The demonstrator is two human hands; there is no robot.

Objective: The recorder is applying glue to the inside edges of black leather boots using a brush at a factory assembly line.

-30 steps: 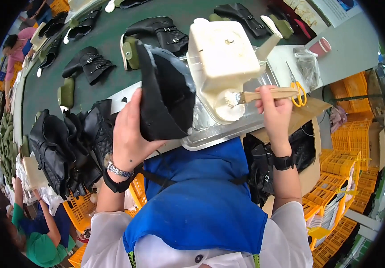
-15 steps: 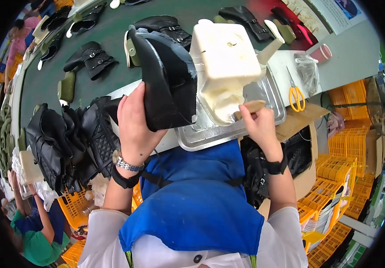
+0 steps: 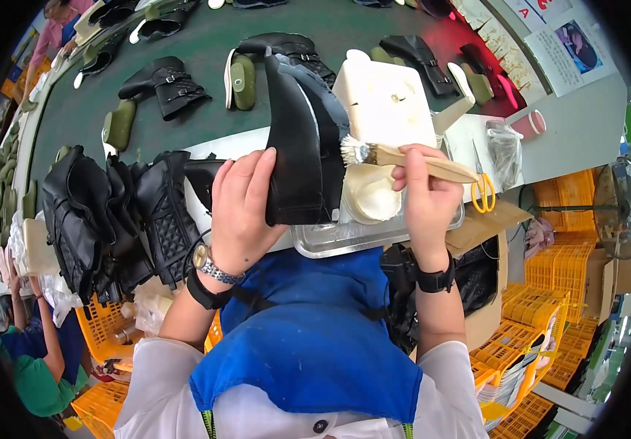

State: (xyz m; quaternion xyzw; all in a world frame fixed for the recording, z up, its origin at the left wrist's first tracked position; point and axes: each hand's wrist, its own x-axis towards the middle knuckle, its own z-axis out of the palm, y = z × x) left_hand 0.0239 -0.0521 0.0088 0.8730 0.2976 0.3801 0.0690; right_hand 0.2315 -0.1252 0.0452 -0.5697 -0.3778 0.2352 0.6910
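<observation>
While my left hand (image 3: 246,194) grips the upper (image 3: 293,161) at 12 o'clock (clock centred on my view), my right hand (image 3: 430,190), between 2 and 3, has the brush (image 3: 385,156). Left grip: fingers closed against the outer face, the opening turned up and to the right. Right grip: closed in a pinch on the handle, bristles (image 3: 352,151) toward 10. The bristles look white and loaded, set at the right edge of the upper; contact or a slight gap, cannot tell.

Done, as judged: part of this piece. A pale grey band (image 3: 319,88) follows the inner rim; I take it for a coat already laid, though lining is not ruled out. Left, as judged: the inner wall lower down, dark where visible; the deep inside is hidden.

Supply: white paste (image 3: 380,201) at 2, just below the tub (image 3: 381,102) at 1; the tray (image 3: 330,247) is under both.

Other pieces: a heap of boots (image 3: 78,212) at 9; on the green table (image 3: 206,36), a boot (image 3: 163,84) between 10 and 11 and another boot (image 3: 419,62) at 1. Whether these are coated, cannot tell. Scissors (image 3: 484,194) near 3, not in hand.
</observation>
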